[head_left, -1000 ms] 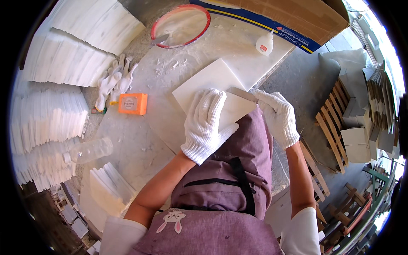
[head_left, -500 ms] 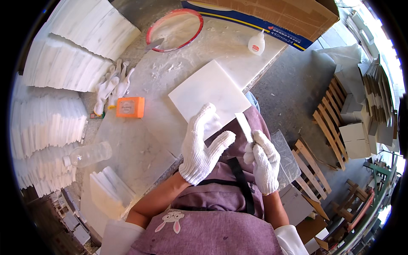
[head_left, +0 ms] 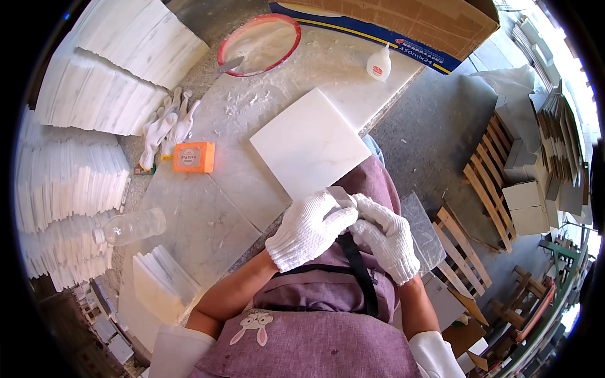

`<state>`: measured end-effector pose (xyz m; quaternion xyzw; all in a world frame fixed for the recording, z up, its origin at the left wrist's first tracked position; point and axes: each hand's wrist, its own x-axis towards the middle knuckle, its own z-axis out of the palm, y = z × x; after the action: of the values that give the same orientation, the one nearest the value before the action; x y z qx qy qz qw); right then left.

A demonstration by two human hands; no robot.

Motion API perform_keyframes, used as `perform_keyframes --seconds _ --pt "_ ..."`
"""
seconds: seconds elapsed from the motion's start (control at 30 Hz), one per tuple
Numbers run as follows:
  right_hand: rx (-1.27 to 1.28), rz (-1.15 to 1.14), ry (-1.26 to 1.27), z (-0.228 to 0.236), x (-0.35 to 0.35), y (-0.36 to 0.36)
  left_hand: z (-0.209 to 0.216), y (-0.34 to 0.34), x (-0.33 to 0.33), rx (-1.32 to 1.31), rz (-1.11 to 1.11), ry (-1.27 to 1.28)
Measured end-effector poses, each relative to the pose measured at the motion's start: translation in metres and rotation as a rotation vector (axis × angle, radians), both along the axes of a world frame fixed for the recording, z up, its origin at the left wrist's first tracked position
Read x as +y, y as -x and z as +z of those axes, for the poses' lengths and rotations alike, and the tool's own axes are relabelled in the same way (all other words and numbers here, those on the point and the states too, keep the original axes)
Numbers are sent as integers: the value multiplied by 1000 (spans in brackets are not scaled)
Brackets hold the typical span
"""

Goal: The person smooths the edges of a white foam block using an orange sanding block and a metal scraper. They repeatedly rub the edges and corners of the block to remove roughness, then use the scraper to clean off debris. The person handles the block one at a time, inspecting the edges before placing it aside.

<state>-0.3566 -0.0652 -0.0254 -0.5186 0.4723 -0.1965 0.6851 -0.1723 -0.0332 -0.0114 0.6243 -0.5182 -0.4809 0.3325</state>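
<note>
My left hand [head_left: 310,230] and my right hand [head_left: 386,238], both in white knitted gloves, meet in front of my apron. Their fingers close on a thin, flat, pale strip [head_left: 341,197], whose lower part the gloves hide. It looks like a scraper blade, though its exact kind is not plain. Just beyond the hands lies a square white tile [head_left: 310,143], flat and with one corner close to my left fingers. Its near corner overhangs the table edge toward my lap.
On the marble-topped table [head_left: 227,195] are a red-rimmed bowl [head_left: 299,45] of white paste with a spatula, a white squeeze bottle [head_left: 379,64], an orange box [head_left: 194,157], spare gloves [head_left: 165,126] and a clear bottle [head_left: 133,227]. Stacked tiles [head_left: 69,179] line the left; a carton [head_left: 403,28] stands behind.
My left hand has come down from over the tile, its spread fingers now closed. My right hand has shifted left with the pale strip, so both hands meet at it.
</note>
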Motion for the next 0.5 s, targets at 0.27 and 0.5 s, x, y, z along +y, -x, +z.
perform_keyframes --seconds 0.27,0.5 --pt "255 -414 348 -33 -20 51 6 -2 -2 -300 -398 231" --pt "-111 -527 -8 -58 -9 51 -31 -27 -67 -1010 11 669"
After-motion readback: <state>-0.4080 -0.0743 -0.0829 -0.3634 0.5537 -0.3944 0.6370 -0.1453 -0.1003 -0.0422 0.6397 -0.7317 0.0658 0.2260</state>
